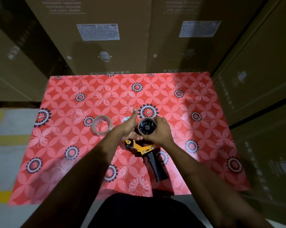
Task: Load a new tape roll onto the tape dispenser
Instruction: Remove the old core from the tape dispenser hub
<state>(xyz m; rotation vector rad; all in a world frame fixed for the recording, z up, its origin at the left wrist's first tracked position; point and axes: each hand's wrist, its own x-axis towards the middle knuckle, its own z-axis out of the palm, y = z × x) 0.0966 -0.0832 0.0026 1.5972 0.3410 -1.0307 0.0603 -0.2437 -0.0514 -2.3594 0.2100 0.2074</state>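
Presently, one tape dispenser [145,145] lies on the red floral table [204,129], its black spool wheel gripped by the right hand [158,130]. The left hand [129,127], fingers spread, steadies its front. One clear tape roll [101,125] rests just left. Two labelled cartons stand behind.

Beyond the fingertips of the left hand [130,127]: open red tablecloth [204,129], free up to the wall of cardboard boxes [106,46] closing the far edge. Left of those fingers, near: a clear tape roll [101,125] lying flat, in the way. Right of the right hand [158,132] fingers: bare cloth, wide passage. Below both palms: the tape dispenser [145,150], handle blocking the near centre.
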